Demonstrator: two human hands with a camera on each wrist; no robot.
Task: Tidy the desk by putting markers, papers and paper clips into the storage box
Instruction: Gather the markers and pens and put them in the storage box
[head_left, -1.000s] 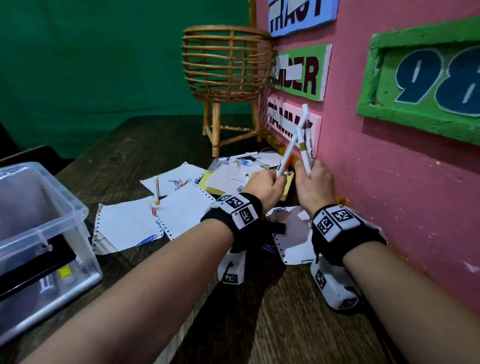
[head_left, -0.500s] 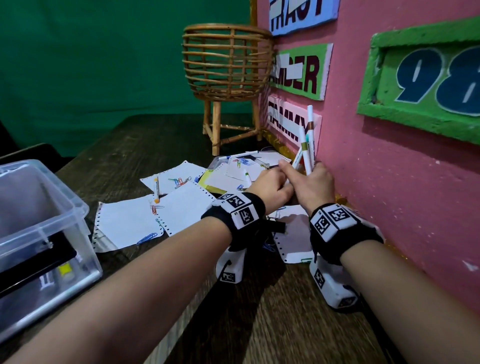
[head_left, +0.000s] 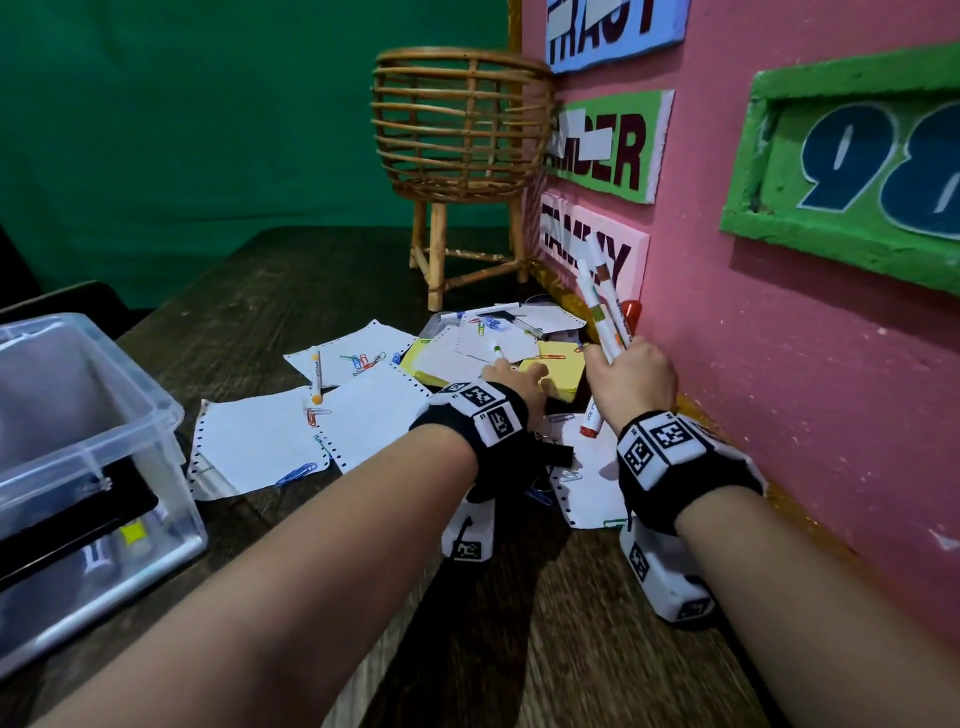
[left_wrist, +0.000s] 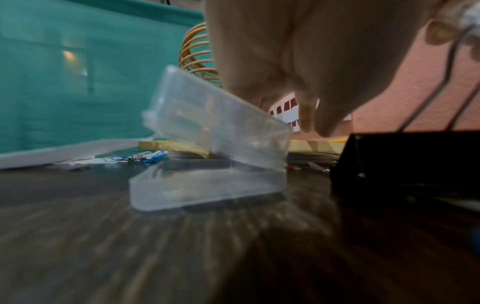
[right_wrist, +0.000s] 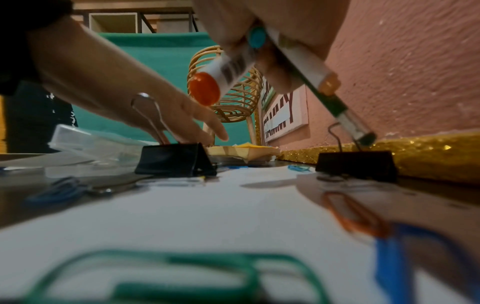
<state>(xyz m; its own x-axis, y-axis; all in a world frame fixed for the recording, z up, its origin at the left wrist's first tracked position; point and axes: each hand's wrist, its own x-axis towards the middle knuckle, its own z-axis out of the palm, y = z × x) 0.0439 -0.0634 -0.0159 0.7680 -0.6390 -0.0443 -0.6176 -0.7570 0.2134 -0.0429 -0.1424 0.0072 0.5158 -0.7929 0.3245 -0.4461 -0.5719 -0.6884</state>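
Observation:
My right hand (head_left: 623, 364) grips a bunch of white markers (head_left: 602, 306) upright beside the pink wall; their orange butt end (right_wrist: 203, 89) shows in the right wrist view. My left hand (head_left: 511, 375) stretches flat and empty over the yellow pad (head_left: 561, 370), fingers (left_wrist: 309, 117) straight, just short of a green-tipped marker (head_left: 497, 353). White papers (head_left: 260, 441) with coloured paper clips (head_left: 363, 359) cover the desk. An orange-capped marker (head_left: 316, 376) lies on them, another (head_left: 592, 423) under my right hand. The clear storage box (head_left: 130, 410) stands open at the left.
A small clear case (left_wrist: 207, 148) with a raised lid lies under my left hand. Black binder clips (right_wrist: 176, 159) (right_wrist: 357, 166) stand on the paper by the wall. A rattan basket stool (head_left: 462, 124) occupies the back corner. The pink wall (head_left: 805, 364) bounds the right.
My left hand had a marker, brought it to the right hand, and now reaches empty over the papers. The right hand holds all the markers and has shifted slightly right.

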